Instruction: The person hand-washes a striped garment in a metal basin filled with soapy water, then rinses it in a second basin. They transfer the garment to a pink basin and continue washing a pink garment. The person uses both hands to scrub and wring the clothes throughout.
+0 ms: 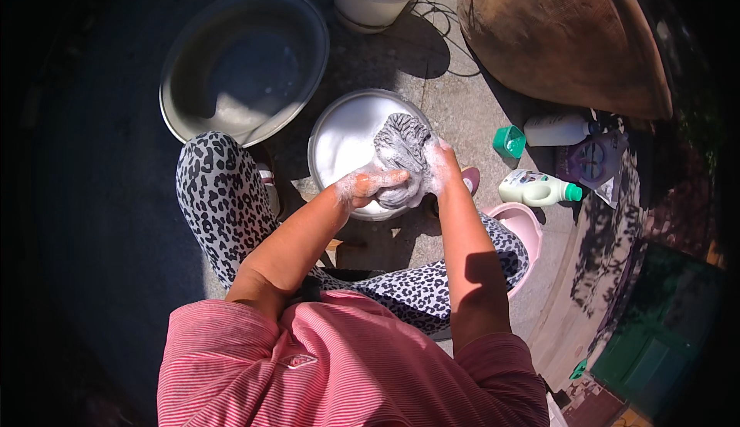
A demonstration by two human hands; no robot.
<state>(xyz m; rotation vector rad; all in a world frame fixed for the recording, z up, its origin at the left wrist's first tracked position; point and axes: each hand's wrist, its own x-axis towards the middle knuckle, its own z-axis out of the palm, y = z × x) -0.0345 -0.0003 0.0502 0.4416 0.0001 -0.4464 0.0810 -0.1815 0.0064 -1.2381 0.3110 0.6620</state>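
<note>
A bunched grey striped cloth [403, 138], wet and covered in suds, is held between both hands over the right part of a round basin [313, 155] full of white foam. My left hand [373, 185] grips the cloth's lower left side, its fingers pointing right across it. Along the cloth's right side, my right hand [440, 164] is closed on it, with thick lather over the fingers. Foam hides part of both hands and the lower folds of the cloth.
A large metal basin [191, 51] lies at upper left, a white bucket [370, 8] with murky liquid behind. To the right are a green container [509, 141], a detergent bottle [532, 188], a white bottle [555, 130] and a pink basin [535, 236]. A large brown object [555, 34] stands at upper right.
</note>
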